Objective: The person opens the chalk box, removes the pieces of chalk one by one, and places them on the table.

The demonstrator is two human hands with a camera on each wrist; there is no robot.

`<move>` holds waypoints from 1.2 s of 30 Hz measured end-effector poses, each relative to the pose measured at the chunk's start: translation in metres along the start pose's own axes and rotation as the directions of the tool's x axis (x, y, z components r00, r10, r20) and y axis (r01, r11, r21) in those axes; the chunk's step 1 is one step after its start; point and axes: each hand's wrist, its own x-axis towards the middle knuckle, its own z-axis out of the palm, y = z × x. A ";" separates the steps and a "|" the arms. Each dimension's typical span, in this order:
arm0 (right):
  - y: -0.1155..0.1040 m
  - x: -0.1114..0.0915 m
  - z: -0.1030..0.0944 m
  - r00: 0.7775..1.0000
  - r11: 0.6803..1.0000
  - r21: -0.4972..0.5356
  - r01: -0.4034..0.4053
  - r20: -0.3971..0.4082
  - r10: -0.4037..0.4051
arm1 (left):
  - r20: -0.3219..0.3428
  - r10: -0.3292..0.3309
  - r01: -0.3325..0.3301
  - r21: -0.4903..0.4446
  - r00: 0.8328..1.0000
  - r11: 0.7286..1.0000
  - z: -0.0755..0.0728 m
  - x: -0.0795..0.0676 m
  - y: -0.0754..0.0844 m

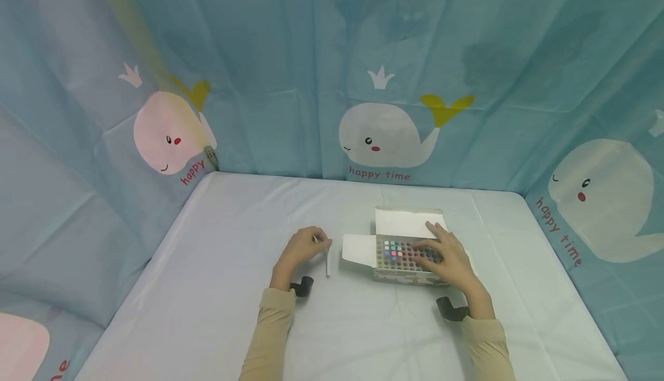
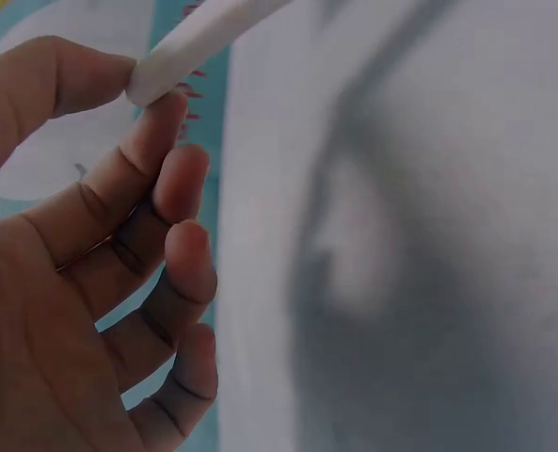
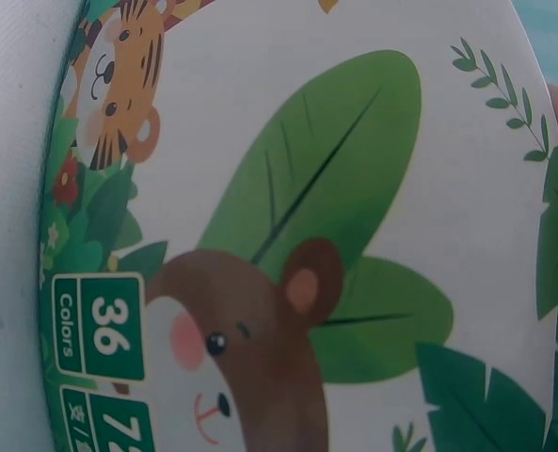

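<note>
My left hand (image 1: 305,246) pinches one end of a slim white marker (image 1: 328,263) between thumb and index finger. In the left wrist view the marker (image 2: 199,47) slants up from the fingertips, and the other fingers are loosely bent. To the right stands an open box (image 1: 410,278) whose holed insert holds several markers with coloured ends (image 1: 393,249). Over the box's right part lies my right hand (image 1: 450,257), its thumb and fingers spread apart; part of the insert is hidden beneath it. The right wrist view shows the box's printed side (image 3: 373,217), reading "36 Colors".
A white cloth (image 1: 363,335) covers the table. The box's side flap (image 1: 359,249) juts left, and its lid (image 1: 404,222) is raised at the back. Blue curtains (image 1: 280,133) with whale prints surround the table. Dark wrist mounts (image 1: 452,310) sit at both wrists.
</note>
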 end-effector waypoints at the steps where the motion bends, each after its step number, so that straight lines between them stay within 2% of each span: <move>1: 0.000 0.000 0.000 1.000 1.000 -0.001 -0.001 0.000 0.001 | 0.003 -0.001 0.001 0.009 1.000 1.000 0.002 0.001 -0.002; 6: 0.001 0.000 0.000 1.000 1.000 -0.002 0.001 0.001 -0.001 | -0.016 -0.005 0.005 0.045 1.000 0.999 0.012 0.005 -0.009; 14: 0.001 0.000 0.001 1.000 1.000 0.004 -0.001 0.009 0.001 | -0.057 0.038 -0.031 0.105 0.998 0.994 0.019 0.008 -0.013; 36: 0.001 0.001 -0.001 1.000 1.000 0.004 -0.017 0.016 0.017 | -0.107 -0.024 0.035 0.095 0.994 0.995 0.027 0.011 -0.013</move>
